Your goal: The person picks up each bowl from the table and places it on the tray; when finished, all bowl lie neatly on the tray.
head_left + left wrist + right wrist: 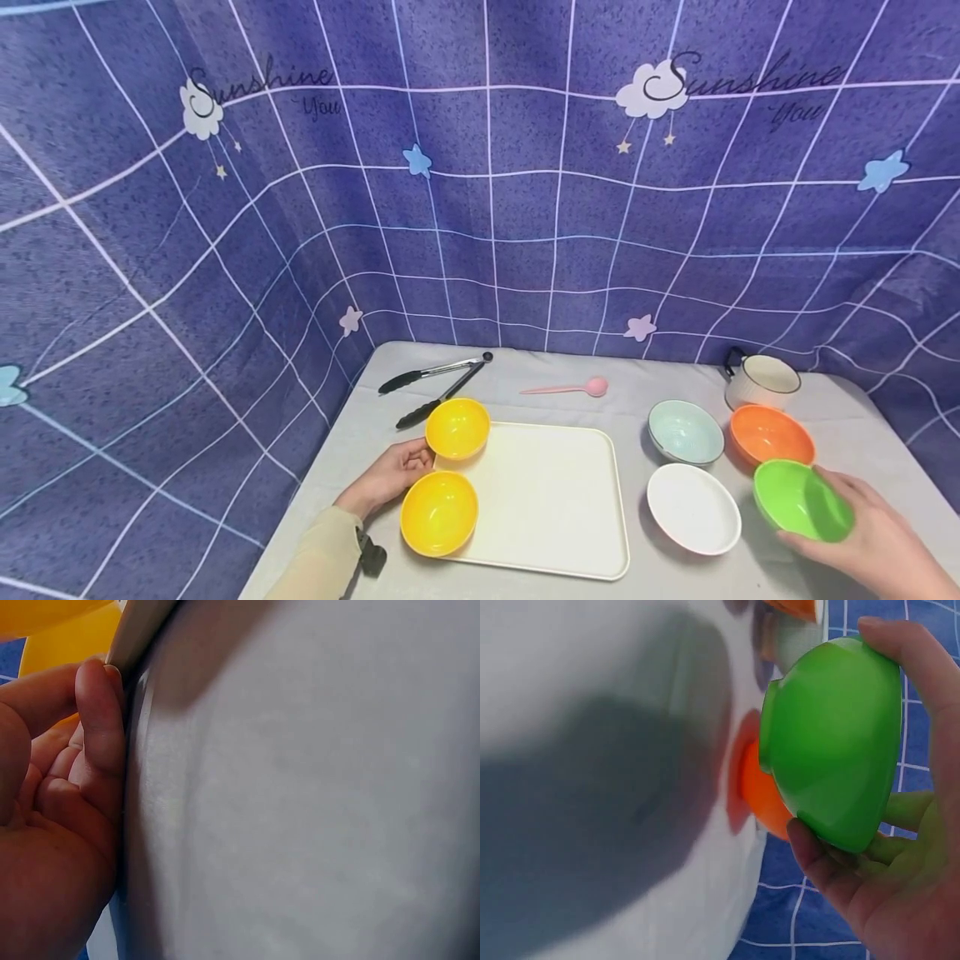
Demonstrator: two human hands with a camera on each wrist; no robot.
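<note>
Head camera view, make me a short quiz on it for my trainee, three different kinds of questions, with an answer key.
1. Fill in the blank: the ____ hand holds the green bowl.
2. True or false: the pink spoon lies on the tray.
3. Which bowl stands closest to the cream pot?

Key:
1. Right; the right hand grips it.
2. False; it lies past the tray's far edge.
3. The orange bowl.
</note>
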